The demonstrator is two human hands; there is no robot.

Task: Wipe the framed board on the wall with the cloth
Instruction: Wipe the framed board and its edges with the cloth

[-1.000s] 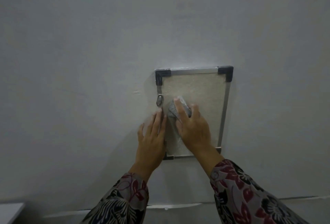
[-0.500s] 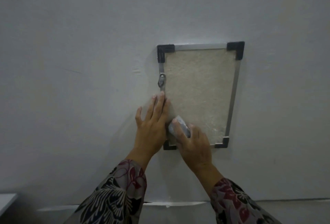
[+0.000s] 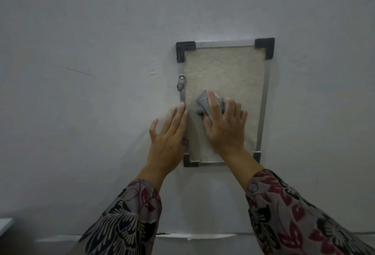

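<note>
Framed board (image 3: 227, 72): hung on the wall (image 3: 81, 51), long axis vertical, black corner pieces at the frame's ends.
Cloth (image 3: 204, 103): grey, bunched, pressed to the board's lower middle under the right hand (image 3: 225, 126), whose grip is clenched on it.
Left hand (image 3: 168, 139): grip released, laid flat along the left frame edge.
Open room: bare board is seen above and right of the cloth.

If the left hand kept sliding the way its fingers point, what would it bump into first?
Probably the small metal clip on the frame's left rail, just above the left hand.
</note>
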